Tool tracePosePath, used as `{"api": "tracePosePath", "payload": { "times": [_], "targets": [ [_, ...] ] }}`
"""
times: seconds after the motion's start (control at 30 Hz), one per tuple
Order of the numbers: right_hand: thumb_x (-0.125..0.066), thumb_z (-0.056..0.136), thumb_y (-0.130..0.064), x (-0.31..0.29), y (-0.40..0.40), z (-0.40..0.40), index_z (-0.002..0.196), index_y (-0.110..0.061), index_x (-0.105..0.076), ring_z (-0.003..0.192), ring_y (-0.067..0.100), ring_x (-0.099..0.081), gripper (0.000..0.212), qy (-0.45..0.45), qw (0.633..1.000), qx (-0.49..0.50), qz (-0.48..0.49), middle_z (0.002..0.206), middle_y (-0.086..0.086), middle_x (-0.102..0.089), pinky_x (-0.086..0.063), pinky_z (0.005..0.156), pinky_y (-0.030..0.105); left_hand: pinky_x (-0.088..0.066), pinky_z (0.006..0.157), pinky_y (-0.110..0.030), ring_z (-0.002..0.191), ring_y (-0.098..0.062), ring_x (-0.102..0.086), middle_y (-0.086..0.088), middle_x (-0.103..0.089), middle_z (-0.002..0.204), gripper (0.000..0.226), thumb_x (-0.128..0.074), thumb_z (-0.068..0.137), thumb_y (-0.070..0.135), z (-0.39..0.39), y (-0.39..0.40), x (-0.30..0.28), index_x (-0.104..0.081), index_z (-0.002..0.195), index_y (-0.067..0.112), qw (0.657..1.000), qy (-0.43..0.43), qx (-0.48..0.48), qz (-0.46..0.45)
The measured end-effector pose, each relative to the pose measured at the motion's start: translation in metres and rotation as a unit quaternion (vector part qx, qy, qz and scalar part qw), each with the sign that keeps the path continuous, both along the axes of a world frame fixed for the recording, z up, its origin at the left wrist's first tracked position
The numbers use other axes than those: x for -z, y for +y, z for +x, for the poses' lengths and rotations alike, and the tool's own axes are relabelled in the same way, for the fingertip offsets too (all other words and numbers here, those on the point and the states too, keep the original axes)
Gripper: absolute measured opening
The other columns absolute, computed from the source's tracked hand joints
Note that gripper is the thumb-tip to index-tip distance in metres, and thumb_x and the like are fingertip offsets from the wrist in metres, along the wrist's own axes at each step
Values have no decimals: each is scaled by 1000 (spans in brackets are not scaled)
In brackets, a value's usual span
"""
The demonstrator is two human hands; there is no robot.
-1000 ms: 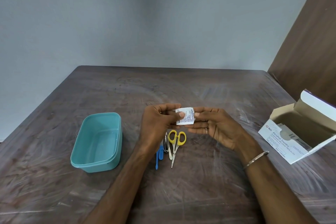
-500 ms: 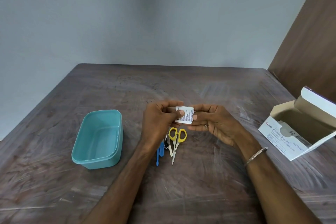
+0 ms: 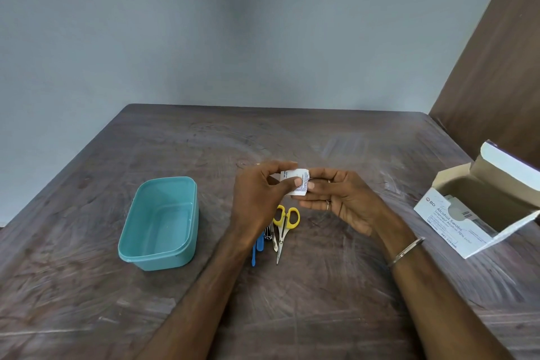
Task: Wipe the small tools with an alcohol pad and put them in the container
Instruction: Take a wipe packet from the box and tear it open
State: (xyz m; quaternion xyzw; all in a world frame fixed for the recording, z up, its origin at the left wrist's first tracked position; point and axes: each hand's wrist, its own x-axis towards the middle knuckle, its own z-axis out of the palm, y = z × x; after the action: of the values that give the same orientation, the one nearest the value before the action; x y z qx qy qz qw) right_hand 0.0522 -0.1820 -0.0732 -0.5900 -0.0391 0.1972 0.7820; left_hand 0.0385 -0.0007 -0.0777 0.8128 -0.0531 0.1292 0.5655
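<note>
A small white alcohol pad packet (image 3: 301,184) with blue print is held above the table's middle. My left hand (image 3: 260,199) pinches its left side between thumb and fingers. My right hand (image 3: 339,199) pinches its right side. Below the hands lie the small tools: yellow-handled scissors (image 3: 285,225), a metal nail clipper (image 3: 270,235) and a blue tool (image 3: 257,245), partly hidden by my left wrist. An empty teal plastic container (image 3: 160,222) stands to their left.
An open white box of alcohol swabs (image 3: 479,213) lies at the table's right edge, its flap raised. The brown wooden table (image 3: 292,301) meets a grey wall at the back and a brown panel at the right.
Both hands have kept the packet between them and stayed almost still. My left thumb has shifted slightly further over the packet's face.
</note>
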Motion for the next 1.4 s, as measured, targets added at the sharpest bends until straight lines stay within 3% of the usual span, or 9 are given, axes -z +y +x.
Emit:
{"api": "tracePosePath", "payload": {
  "times": [0.23, 0.47, 0.63, 0.87, 0.97, 1.07, 1.3, 1.4],
  "targets": [
    [-61, 85, 4, 1, 2, 1, 102, -1, -71, 97, 34, -73, 20, 4, 1000, -3, 10, 108, 23, -72, -62, 80, 41, -56, 57, -18, 65, -4, -70, 3, -75, 85, 29, -79, 81, 15, 0, 1, 0, -74, 109, 14, 998, 21, 22, -45],
    [-68, 78, -4, 2, 2, 1, 115, 3, -65, 98, 36, -72, 38, -4, 1000, -13, -7, 111, 26, -71, -61, 82, 41, -57, 59, -19, 72, -9, -73, -2, -77, 88, 27, -78, 81, 13, -1, 2, -1, -75, 107, 11, 997, 31, 29, -68],
    [-70, 75, -3, 1, 2, 0, 110, 3, -67, 95, 36, -73, 36, -9, 1000, 6, -22, 109, 24, -72, -62, 77, 39, -57, 60, -19, 73, -11, -74, 0, -76, 87, 28, -80, 79, 12, 0, 2, -1, -75, 107, 11, 997, 39, 27, -68],
    [-70, 76, -1, 0, 1, 1, 100, 1, -69, 89, 34, -74, 24, -9, 999, 31, -25, 101, 22, -74, -63, 71, 37, -58, 58, -21, 70, -10, -73, 0, -76, 85, 27, -80, 79, 12, -1, 2, -2, -74, 106, 10, 997, 35, 25, -63],
    [-67, 81, 2, -2, 0, 2, 100, 1, -70, 83, 31, -75, 20, -15, 999, 44, -20, 98, 21, -75, -63, 68, 34, -58, 55, -22, 67, -13, -73, -6, -77, 84, 26, -80, 79, 10, -1, 3, -4, -75, 104, 8, 995, 43, 17, -94],
    [-71, 74, 0, -4, -3, 5, 97, -6, -70, 72, 26, -75, 24, -14, 996, 90, 14, 91, 21, -74, -63, 67, 37, -59, 54, -28, 67, -18, -73, -9, -77, 83, 25, -80, 78, 9, -2, 4, -4, -75, 103, 8, 991, 40, 7, -128],
    [-62, 85, 7, -4, -9, 8, 81, -7, -68, 71, 27, -75, 16, -37, 986, 153, 52, 82, 20, -73, -62, 67, 36, -61, 56, -37, 69, -27, -74, -7, -77, 79, 22, -80, 77, 7, -2, -1, 0, -76, 95, 19, 990, 39, -11, -137],
    [-63, 85, 4, -4, -11, 9, 87, -4, -74, 73, 26, -74, 14, -49, 986, 149, 54, 89, 19, -73, -61, 70, 36, -60, 57, -33, 69, -23, -73, -3, -76, 80, 21, -81, 77, 10, -1, -5, 3, -77, 93, 22, 994, 36, -16, -101]
  ]
}}
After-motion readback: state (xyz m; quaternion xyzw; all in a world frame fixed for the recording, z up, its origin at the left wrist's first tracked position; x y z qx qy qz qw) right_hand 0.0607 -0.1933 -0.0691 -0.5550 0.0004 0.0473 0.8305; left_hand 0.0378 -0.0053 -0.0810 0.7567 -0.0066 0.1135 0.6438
